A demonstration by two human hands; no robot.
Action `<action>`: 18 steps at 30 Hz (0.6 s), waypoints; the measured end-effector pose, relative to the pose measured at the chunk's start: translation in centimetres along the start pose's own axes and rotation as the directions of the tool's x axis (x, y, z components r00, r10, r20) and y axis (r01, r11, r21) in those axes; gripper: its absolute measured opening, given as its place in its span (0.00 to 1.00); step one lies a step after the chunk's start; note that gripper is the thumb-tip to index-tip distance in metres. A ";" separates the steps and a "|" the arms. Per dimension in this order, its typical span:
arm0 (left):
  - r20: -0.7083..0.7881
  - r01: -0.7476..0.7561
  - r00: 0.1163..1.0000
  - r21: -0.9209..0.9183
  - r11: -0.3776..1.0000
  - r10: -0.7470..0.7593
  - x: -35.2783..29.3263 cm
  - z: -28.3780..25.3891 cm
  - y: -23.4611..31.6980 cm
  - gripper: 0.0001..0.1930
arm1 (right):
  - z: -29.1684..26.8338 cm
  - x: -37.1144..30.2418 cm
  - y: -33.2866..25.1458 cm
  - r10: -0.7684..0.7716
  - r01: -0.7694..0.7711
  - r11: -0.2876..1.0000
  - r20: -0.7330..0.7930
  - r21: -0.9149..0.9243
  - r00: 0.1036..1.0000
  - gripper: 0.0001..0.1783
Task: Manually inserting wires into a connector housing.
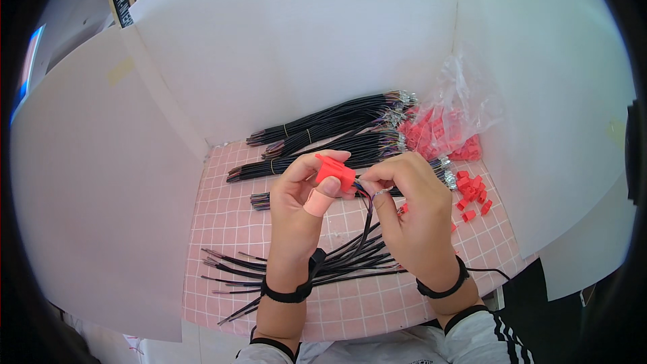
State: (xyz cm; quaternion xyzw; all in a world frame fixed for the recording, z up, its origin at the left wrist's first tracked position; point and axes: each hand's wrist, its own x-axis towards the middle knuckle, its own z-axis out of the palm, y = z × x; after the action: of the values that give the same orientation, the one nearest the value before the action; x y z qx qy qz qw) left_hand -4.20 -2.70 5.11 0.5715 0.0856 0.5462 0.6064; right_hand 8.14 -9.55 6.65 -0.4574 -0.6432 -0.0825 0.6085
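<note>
Between the thumb and fingers of my left hand point(300, 189) is a red plastic connector housing point(335, 172), held tilted above the table. A pinkish band wraps the left thumb. Close to the housing's right end, my right hand point(412, 205) pinches the thin coloured wires at the end of a black cable point(370, 219). The cable runs down from the fingers toward loose black cables point(354, 249) spread on the table below. Fingers partly hide the wire tips, so I cannot tell whether any sit inside the housing.
Bundled black cables point(330, 118) lie at the back. Beside them a clear plastic bag point(465, 108) holds many red housings, with several loose red housings point(474, 189) to the right. White panels point(303, 40) surround the pink checked tabletop point(377, 313).
</note>
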 end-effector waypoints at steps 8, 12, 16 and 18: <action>0.009 -0.020 1.000 0.032 0.999 0.020 0.0 -0.2 -0.2 0.14 | -0.5 0.1 0.3 0.135 -0.149 0.974 0.091 0.171 0.987 0.06; -0.001 -0.031 1.000 0.010 0.999 0.031 0.1 0.1 -0.1 0.12 | -0.2 -0.1 -0.1 0.093 -0.097 0.991 0.047 0.093 0.995 0.06; 0.018 -0.002 1.000 0.042 0.999 0.001 0.1 0.3 0.3 0.14 | 0.3 -0.3 0.0 0.034 -0.033 0.999 -0.012 0.032 0.999 0.07; 0.003 0.050 0.999 -0.003 0.999 -0.050 0.2 0.4 0.3 0.15 | 0.3 -0.3 0.0 0.052 -0.051 0.996 -0.013 0.071 0.999 0.07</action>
State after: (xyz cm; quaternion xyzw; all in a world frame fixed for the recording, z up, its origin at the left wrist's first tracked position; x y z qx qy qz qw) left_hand -4.03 -2.89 5.59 0.5693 0.0983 0.5300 0.6208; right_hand 7.89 -9.42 6.32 -0.4515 -0.6292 -0.0470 0.6309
